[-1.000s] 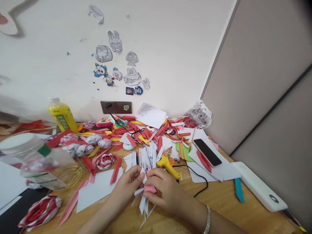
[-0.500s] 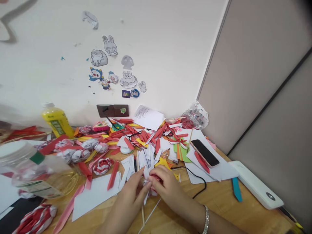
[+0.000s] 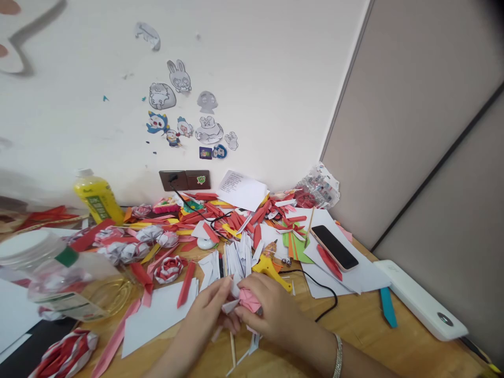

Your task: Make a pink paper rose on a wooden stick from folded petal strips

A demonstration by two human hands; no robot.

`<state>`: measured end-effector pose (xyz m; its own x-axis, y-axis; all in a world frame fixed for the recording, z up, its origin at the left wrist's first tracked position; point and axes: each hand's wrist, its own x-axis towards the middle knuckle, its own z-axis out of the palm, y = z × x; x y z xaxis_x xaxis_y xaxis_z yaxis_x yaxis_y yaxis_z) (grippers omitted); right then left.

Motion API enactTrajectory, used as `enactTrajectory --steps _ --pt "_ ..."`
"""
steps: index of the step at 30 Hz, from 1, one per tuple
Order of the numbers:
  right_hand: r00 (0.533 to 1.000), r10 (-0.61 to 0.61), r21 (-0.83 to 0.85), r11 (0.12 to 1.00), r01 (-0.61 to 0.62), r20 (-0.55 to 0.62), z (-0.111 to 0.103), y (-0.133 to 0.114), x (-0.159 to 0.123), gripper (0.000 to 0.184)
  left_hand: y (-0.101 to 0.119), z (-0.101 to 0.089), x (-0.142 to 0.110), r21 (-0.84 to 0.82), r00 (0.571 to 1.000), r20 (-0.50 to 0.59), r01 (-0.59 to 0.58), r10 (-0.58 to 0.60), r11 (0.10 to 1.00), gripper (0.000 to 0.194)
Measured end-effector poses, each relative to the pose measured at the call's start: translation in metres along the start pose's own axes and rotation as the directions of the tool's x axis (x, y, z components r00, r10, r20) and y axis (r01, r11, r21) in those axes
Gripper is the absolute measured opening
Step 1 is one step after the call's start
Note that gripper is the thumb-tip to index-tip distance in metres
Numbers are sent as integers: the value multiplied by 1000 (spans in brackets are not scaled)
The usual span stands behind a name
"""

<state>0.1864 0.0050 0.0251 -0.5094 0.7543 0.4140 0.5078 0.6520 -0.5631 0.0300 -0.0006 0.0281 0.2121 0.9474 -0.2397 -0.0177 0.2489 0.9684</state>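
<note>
In front of me, low in the view, my right hand (image 3: 273, 307) is closed around a pink folded-paper flower (image 3: 249, 299). My left hand (image 3: 210, 304) pinches a white folded paper strip (image 3: 230, 306) against the flower's left side. Part of the flower is hidden by the fingers. Below the hands a thin wooden stick (image 3: 232, 349) points toward me, and white paper ends hang near it. Just beyond my fingers lie a bundle of white folded strips (image 3: 241, 254) and a yellow glue gun (image 3: 271, 270).
Red, pink and yellow paper strips crowd the table's back. A clear plastic jar (image 3: 74, 286), a yellow drink bottle (image 3: 98, 199) and several paper roses stand or lie to the left. At right are a phone (image 3: 334, 247), a white long device (image 3: 419, 299) and a black cable (image 3: 331, 299).
The flower has turned in my hands, so its pink side now faces up. My right hand has shifted slightly right and down, uncovering more of the glue gun. The view has moved a little.
</note>
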Motion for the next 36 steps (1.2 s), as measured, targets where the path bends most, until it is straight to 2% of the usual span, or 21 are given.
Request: enactTrajectory --steps 2,3,5,7,9,15,20,25,33,36 --pt "997 64 29 998 -63 -50 2 1 1 19 -1 1 -2 -17 997 -47 -58 58 998 69" --pt "993 94 55 994 -90 -72 3 2 1 18 0 1 -3 36 992 -74 -104 106 994 72" --pt "987 135 112 986 -125 -89 4 3 2 17 0 2 -7 215 978 -102 -159 184 964 67" --pt "987 148 163 977 -136 -66 5 3 2 16 1 3 -9 369 968 -119 -164 221 915 59" --pt "988 148 200 970 -137 -40 4 2 2 18 1 3 -10 423 964 -118 -169 239 890 54" --pt "985 170 246 956 -158 -26 0 2 4 14 3 2 -7 243 986 -68 -129 150 961 57" --pt "983 182 362 916 -174 11 -6 3 7 10 8 3 -7 213 983 -88 -140 162 967 54" --pt "974 215 449 865 -222 66 -10 3 7 14 8 1 -8 144 992 -32 -114 120 983 59" --pt "990 107 410 902 -137 95 -20 2 8 15 10 0 -6 201 994 -34 -99 108 975 63" --pt "988 110 413 899 -144 104 -20 4 8 18 11 1 -7 203 995 -34 -84 93 976 65"
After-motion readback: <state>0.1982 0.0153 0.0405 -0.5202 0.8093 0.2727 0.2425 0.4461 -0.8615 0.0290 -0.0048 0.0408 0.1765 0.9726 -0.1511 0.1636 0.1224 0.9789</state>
